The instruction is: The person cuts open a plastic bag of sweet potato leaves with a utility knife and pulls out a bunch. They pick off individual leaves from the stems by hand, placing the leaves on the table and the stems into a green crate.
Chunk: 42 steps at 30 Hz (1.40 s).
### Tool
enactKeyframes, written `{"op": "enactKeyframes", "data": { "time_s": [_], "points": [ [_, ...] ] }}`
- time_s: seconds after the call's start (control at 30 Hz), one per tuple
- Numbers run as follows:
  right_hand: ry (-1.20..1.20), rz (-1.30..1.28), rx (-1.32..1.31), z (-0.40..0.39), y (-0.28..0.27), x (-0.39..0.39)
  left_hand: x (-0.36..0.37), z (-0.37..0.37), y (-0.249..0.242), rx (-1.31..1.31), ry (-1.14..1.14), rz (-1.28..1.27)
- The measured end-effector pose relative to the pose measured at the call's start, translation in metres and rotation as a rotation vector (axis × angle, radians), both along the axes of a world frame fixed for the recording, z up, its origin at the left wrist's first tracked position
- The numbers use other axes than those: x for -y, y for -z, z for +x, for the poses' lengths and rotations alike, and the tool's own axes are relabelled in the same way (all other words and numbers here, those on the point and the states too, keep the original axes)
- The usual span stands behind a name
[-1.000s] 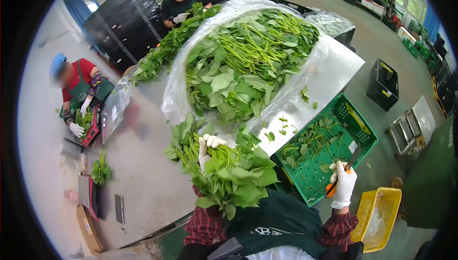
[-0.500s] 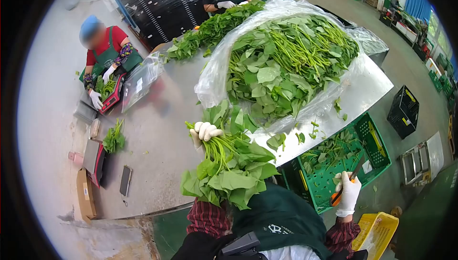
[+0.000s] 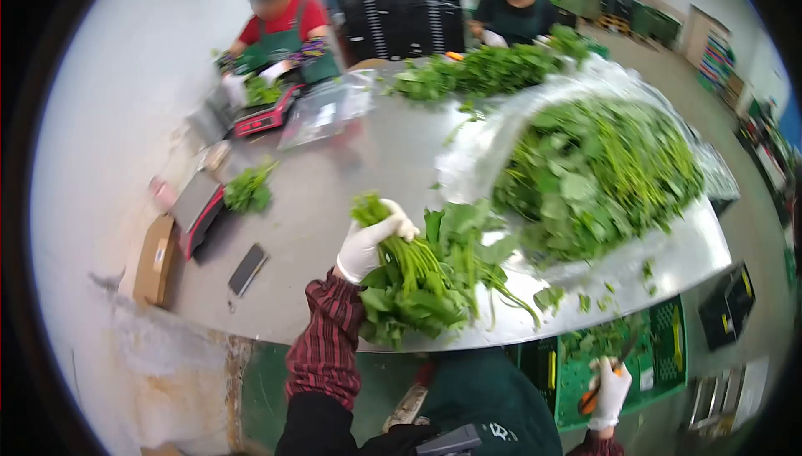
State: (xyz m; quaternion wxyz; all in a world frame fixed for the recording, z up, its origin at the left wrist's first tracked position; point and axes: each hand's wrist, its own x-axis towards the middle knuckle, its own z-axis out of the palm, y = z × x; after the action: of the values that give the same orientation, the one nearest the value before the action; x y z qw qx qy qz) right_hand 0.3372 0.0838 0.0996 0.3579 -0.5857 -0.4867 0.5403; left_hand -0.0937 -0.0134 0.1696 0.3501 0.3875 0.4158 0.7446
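My left hand (image 3: 372, 241), in a white glove, is closed round a bunch of leafy green stems (image 3: 422, 285) above the metal table. The cut stem ends stick up past my fingers, and the leaves hang towards the table's near edge. My right hand (image 3: 612, 391), also gloved, grips orange-handled scissors (image 3: 591, 397), their dark blades pointing up over the green crate (image 3: 576, 414). To the right of the bunch, a big heap of leafy stems (image 3: 597, 176) lies in an opened clear plastic bag (image 3: 468, 155). Loose leaves (image 3: 549, 298) are scattered on the table.
A phone (image 3: 247, 270), a red-edged scale (image 3: 199, 209) and a small bunch of greens (image 3: 249, 190) are on the table (image 3: 334, 197) at left. Two people work across it, one at another scale (image 3: 267, 113). A black crate (image 3: 727, 307) stands on the floor at right.
My view has swung left and up. My left hand has turned over with the bunch, stem ends now upward, and reached further over the table. The scissors remain in my right hand.
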Motion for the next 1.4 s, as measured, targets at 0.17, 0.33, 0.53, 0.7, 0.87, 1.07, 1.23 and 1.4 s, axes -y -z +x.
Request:
{"op": "enactKeyframes", "data": {
  "time_s": [0.17, 0.33, 0.53, 0.7, 0.87, 1.07, 1.23, 1.4],
  "points": [
    [-0.073, -0.095, 0.064, -0.015, 0.000, -0.003, 0.027, -0.092, -0.001, -1.145, -0.551, -0.538],
    [-0.107, -0.040, 0.148, -0.051, -0.009, 0.002, 0.054, -0.220, 0.022, -2.135, -0.971, -0.920],
    [-0.009, -0.160, 0.240, -0.067, 0.009, -0.004, 0.070, -0.346, 0.055, -2.156, -1.009, -1.399],
    [-0.074, -0.098, 0.324, -0.083, 0.019, -0.006, 0.073, -0.387, 0.134, -1.275, -0.528, -1.429],
    [-0.120, -0.018, 0.396, -0.098, 0.015, 0.001, 0.073, -0.388, 0.132, -1.181, -0.482, -1.214],
    [-0.303, -0.057, 0.205, -0.173, -0.039, 0.017, 0.029, -0.187, 0.050, -0.946, -0.388, -0.459],
    [-0.364, 0.118, -0.148, -0.234, -0.026, 0.030, 0.036, 0.020, 0.066, -0.587, 0.420, -0.220],
    [-0.574, 0.527, -0.070, -0.250, -0.011, 0.040, 0.043, 0.112, 0.102, -0.191, -0.155, -0.179]
  ]
}}
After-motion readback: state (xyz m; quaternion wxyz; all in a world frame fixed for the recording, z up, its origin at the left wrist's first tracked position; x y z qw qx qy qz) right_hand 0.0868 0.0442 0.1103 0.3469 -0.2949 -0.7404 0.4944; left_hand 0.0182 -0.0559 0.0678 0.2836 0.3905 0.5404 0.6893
